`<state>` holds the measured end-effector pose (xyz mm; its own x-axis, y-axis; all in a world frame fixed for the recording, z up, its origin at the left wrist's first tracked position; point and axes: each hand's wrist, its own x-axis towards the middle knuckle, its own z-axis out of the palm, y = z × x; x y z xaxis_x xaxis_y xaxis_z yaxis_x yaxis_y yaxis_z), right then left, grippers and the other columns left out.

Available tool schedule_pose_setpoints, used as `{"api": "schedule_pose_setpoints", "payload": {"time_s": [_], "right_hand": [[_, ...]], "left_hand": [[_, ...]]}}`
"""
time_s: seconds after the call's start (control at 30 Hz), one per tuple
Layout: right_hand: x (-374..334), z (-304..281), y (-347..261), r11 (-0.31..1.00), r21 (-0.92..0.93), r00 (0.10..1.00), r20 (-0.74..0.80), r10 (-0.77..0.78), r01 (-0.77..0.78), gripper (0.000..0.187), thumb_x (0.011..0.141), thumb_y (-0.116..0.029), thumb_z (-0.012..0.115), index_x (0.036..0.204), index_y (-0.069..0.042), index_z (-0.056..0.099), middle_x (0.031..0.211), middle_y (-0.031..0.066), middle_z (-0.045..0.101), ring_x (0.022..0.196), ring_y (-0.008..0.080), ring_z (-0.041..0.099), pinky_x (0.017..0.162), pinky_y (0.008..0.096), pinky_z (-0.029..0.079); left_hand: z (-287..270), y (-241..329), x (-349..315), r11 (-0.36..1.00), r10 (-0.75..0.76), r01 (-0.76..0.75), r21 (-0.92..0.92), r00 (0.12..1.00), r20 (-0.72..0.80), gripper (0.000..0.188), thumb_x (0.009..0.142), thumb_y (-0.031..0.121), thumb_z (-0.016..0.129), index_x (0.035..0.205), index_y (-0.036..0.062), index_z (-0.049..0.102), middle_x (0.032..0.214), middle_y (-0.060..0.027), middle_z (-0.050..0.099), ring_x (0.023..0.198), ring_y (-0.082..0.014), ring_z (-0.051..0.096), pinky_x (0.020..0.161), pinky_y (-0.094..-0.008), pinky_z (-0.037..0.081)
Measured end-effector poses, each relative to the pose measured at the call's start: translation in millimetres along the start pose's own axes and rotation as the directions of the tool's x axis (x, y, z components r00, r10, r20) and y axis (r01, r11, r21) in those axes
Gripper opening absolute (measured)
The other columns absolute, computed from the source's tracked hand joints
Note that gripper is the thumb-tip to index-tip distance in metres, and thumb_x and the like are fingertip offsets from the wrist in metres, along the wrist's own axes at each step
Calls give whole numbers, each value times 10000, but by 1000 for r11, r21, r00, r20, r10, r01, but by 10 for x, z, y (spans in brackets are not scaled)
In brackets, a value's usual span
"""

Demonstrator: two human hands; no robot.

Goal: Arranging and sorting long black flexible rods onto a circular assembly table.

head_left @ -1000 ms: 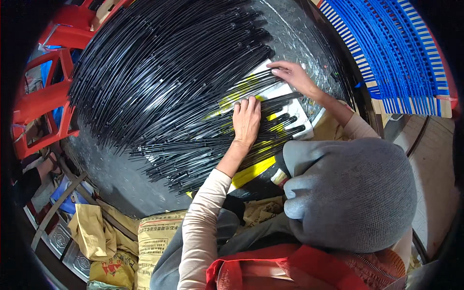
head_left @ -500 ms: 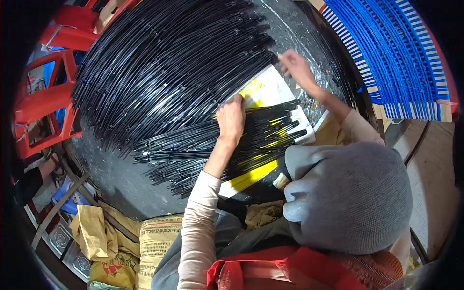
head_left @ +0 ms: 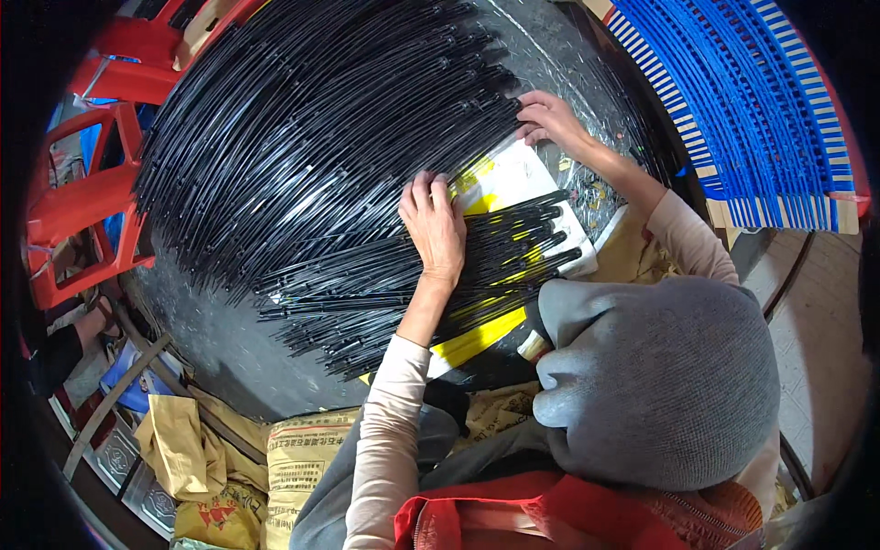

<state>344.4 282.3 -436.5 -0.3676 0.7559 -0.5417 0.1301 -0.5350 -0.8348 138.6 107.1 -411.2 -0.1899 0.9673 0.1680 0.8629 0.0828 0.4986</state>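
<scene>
Long thin black plastic strips with small thicker ends lie in a broad pile (head_left: 302,137) across the table. A smaller heap of the same strips (head_left: 412,275) lies nearer, partly over a white and yellow sheet (head_left: 518,170). My left hand (head_left: 433,225) rests at the near edge of the big pile, its fingers bent and apart, fingertips on the strips. Farther right, my right hand (head_left: 555,121) touches the strip ends at the pile's right side, fingers extended and slightly apart. No strip shows clearly gripped in either hand.
The dark round table (head_left: 229,357) carries scraps at its right. Blue cords on a wooden-edged rack (head_left: 752,110) stand at the far right, red plastic stools (head_left: 87,206) at the left. Paper sacks (head_left: 307,467) lie below the table edge. A grey knitted cap (head_left: 669,385) covers the lower right.
My left hand has loosened from a tighter curl, its fingers now spreading over the pile's edge. My right hand has moved slightly left and down, reaching the strip ends.
</scene>
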Motion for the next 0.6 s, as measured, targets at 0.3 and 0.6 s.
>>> {"api": "schedule_pose_setpoints", "payload": {"time_s": [0.3,0.6], "right_hand": [[-280,70,-107,993,-112,995,-100,17,-28,362,921,-301,609,1080,18,545,903,115,551,647,174,640,546,284,545],[-333,-67,24,969,-139,979,-40,202,-205,170,918,-228,527,881,-67,569,716,52,555,478,139,575,422,248,477]], "left_hand": [[-27,35,74,990,-51,47,130,998,29,725,705,82,769,1357,96,452,1302,-164,471,1215,-344,432,1050,-474,312],[14,-15,141,989,103,-125,74,964,247,614,673,123,790,1218,42,521,1056,-128,546,1049,-314,492,1014,-481,324]]}}
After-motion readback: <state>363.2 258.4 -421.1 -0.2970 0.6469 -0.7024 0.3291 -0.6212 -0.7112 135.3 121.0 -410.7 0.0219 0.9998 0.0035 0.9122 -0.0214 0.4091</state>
